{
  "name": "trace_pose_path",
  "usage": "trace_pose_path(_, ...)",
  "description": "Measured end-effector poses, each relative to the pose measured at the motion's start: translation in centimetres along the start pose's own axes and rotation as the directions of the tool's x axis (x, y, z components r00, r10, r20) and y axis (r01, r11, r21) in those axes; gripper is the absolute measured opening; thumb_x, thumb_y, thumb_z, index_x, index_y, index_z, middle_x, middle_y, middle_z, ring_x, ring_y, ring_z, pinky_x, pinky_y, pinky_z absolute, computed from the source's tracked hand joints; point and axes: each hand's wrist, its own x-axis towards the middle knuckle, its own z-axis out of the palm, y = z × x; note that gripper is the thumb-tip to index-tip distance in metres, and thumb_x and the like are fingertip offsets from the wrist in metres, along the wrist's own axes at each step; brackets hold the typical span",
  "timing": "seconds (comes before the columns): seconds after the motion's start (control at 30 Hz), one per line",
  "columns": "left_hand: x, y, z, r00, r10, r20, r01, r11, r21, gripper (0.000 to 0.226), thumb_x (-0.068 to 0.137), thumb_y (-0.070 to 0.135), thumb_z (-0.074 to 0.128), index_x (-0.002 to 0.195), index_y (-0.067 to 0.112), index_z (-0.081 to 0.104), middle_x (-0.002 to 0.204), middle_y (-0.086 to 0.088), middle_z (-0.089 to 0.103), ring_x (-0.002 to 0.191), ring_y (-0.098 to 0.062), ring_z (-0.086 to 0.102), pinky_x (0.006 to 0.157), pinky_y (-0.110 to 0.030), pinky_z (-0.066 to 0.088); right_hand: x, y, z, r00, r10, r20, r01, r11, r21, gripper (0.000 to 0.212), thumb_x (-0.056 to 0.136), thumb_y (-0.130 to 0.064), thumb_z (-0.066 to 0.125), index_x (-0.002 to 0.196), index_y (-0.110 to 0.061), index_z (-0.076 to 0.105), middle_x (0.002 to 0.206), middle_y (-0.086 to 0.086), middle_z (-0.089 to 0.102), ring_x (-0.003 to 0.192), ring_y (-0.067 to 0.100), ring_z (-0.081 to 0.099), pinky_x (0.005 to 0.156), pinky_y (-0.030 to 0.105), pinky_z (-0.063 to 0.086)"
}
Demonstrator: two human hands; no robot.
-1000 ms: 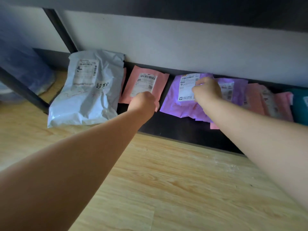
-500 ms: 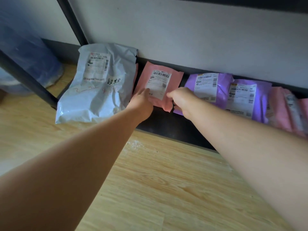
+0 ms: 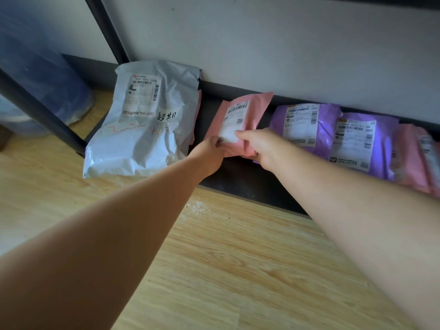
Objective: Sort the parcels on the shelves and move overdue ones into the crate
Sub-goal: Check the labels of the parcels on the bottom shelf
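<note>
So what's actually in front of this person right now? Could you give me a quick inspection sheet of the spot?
Surface: dark low shelf board, next to the light wooden floor.
Job's things: pink plastic mailer held tilted by its lower edge; large grey plastic mailer with handwriting, leaning on the wall; purple plastic mailer and second purple mailer side by side; more pink mailers at far right. No crate in view.
Clutter: white dusty specks on the floor.
Hands: left hand and right hand both pinch the pink plastic mailer.
Cables: nothing seen.
Surroundings: pale wall, black shelf post, blue translucent bundle at left.
</note>
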Motion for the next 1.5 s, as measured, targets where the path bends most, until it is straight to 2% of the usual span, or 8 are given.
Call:
trace_pose_path(0.17, -0.6, 0.4, -0.2, 1.0, 0.009, 0.012, -0.009, 0.999, -0.049, 0.036, 0.1, 0.013, 0.04, 0.132, 0.016, 0.056, 0.122, -0.009, 0.061, 0.09, -0.018, 0.051, 0.063, -0.023, 0.037, -0.1, 0.2, -0.7, 0.999, -0.032, -0.023, 0.031, 0.998, -0.048, 0.028, 0.086, -0.01, 0.072, 0.112, -0.01, 0.061, 0.105, 0.014, 0.07, 0.096, 0.029, 0.07, 0.089, 0.047, 0.057)
trace_pose_path(0.43, -1.2, -0.3, -0.9, 0.994, -0.013, -0.109, -0.021, 0.955, -0.296, 0.028, 0.096, 0.036, 0.055, 0.11, 0.014, 0.065, 0.104, -0.001, 0.071, 0.087, -0.017, 0.068, 0.064, -0.02, 0.047, -2.1, 0.7, -5.0, 0.995, -0.052, 0.089, 0.038, 0.987, 0.155, 0.019, 0.089, 0.011, 0.059, 0.097, -0.006, 0.058, 0.108, 0.016, 0.069, 0.087, 0.029, 0.07, 0.087, 0.041, 0.057)
trace_pose_path(0.63, -2.3, 0.5, -0.9, 0.99, -0.077, 0.114, 0.137, 0.654, -0.744, 0.051, 0.082, 0.028, 0.078, 0.124, 0.003, 0.06, 0.106, -0.012, 0.074, 0.095, -0.027, 0.073, 0.087, -0.043, 0.058, -4.2, 1.9, -7.3, 0.984, -0.019, 0.179, -0.034, 0.958, 0.286, 0.035, 0.089, 0.012, 0.057, 0.121, -0.001, 0.056, 0.094, 0.013, 0.073, 0.071, 0.02, 0.073, 0.066, 0.03, 0.062)
trace_pose_path(0.87, -2.9, 1.5, -0.5, 0.973, -0.07, 0.221, 0.216, 0.62, -0.754, 0.073, 0.055, 0.029, 0.087, 0.118, 0.004, 0.059, 0.101, -0.009, 0.076, 0.092, -0.027, 0.074, 0.089, -0.041, 0.057, -5.0, 2.9, -8.3, 0.982, -0.029, 0.187, -0.018, 0.97, 0.243, 0.047, 0.087, 0.011, 0.062, 0.132, 0.003, 0.05, 0.115, 0.019, 0.07, 0.1, 0.027, 0.071, 0.082, 0.03, 0.058)
trace_pose_path(1.0, -3.0, 1.9, -0.7, 0.969, -0.116, 0.217, 0.243, 0.605, -0.759, 0.052, 0.067, 0.023, 0.084, 0.11, 0.006, 0.061, 0.097, -0.007, 0.077, 0.089, -0.025, 0.074, 0.087, -0.042, 0.058, -5.7, 3.0, -8.8, 0.971, -0.088, 0.221, 0.043, 0.979, 0.2, 0.034, 0.085, 0.004, 0.068, 0.116, -0.008, 0.062, 0.108, 0.01, 0.074, 0.094, 0.022, 0.071, 0.097, 0.041, 0.054)
trace_pose_path(1.17, -2.9, 2.0, -0.6, 0.973, -0.138, 0.187, 0.232, 0.625, -0.745, 0.035, 0.074, 0.018, 0.082, 0.104, 0.009, 0.068, 0.1, -0.008, 0.076, 0.09, -0.028, 0.074, 0.081, -0.048, 0.059, -6.8, 3.9, -9.4, 0.933, -0.095, 0.348, 0.038, 0.985, 0.166, 0.035, 0.082, -0.005, 0.072, 0.115, -0.009, 0.062, 0.09, 0.003, 0.077, 0.078, 0.019, 0.075, 0.08, 0.042, 0.06)
trace_pose_path(1.33, -3.2, 2.1, 0.0, 0.966, -0.117, 0.231, 0.253, 0.612, -0.749, 0.039, 0.076, 0.017, 0.08, 0.11, 0.007, 0.067, 0.105, -0.009, 0.075, 0.095, -0.03, 0.073, 0.081, -0.05, 0.059, -7.0, 4.0, -9.8, 0.956, -0.096, 0.277, 0.069, 0.992, 0.104, 0.019, 0.084, -0.001, 0.071, 0.096, -0.011, 0.06, 0.058, 0.001, 0.068, 0.05, 0.014, 0.065, 0.049, 0.023, 0.053)
trace_pose_path(1.5, -3.2, 2.3, 0.1, 0.969, -0.12, 0.217, 0.245, 0.616, -0.749, 0.038, 0.076, 0.015, 0.081, 0.11, 0.007, 0.067, 0.104, -0.009, 0.075, 0.095, -0.029, 0.073, 0.082, -0.049, 0.059, -6.7, 4.3, -9.8, 0.966, -0.096, 0.24, 0.079, 0.994, 0.079, 0.024, 0.082, -0.002, 0.073, 0.101, -0.009, 0.059, 0.053, 0.004, 0.063, 0.055, 0.021, 0.057, 0.059, 0.028, 0.051)
